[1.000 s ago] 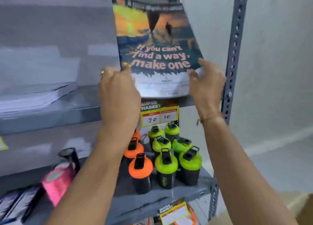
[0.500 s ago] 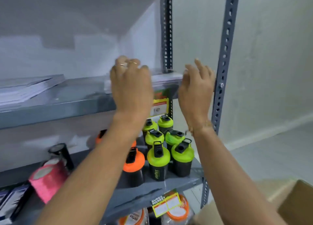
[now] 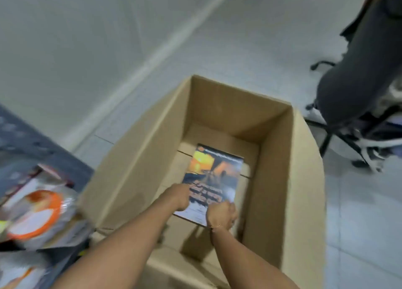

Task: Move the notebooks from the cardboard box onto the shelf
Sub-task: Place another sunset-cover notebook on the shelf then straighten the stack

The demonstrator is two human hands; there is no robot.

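Orange-and-dark printed cover: one notebook [image 3: 214,180] lying flat on the floor of the cardboard box [image 3: 139,158], toward the box's right wall, cover up, white strip at its near edge. Lettering on the cover is blurred and unreadable.

Left hand [image 3: 179,196]: reached down into the box, knuckles up, fingers curled onto the notebook's near-left edge. Right hand [image 3: 221,214]: at the near-right corner of the same notebook, fingers bent over that corner, a thin band at the wrist. Both hands touch the notebook; whether they are clamped on it or only resting cannot be told through the blur. Both forearms run in from the bottom of the view, nearly parallel, angled downward.

Box: open at the top, brown, standing on a pale tiled floor [image 3: 359,234].

Left of the box: dark grey shelf [image 3: 65,169] edge carrying blurred packaged goods, one with an orange lid [image 3: 39,214].

Upper right: black office chair [image 3: 348,82], well apart from the box.
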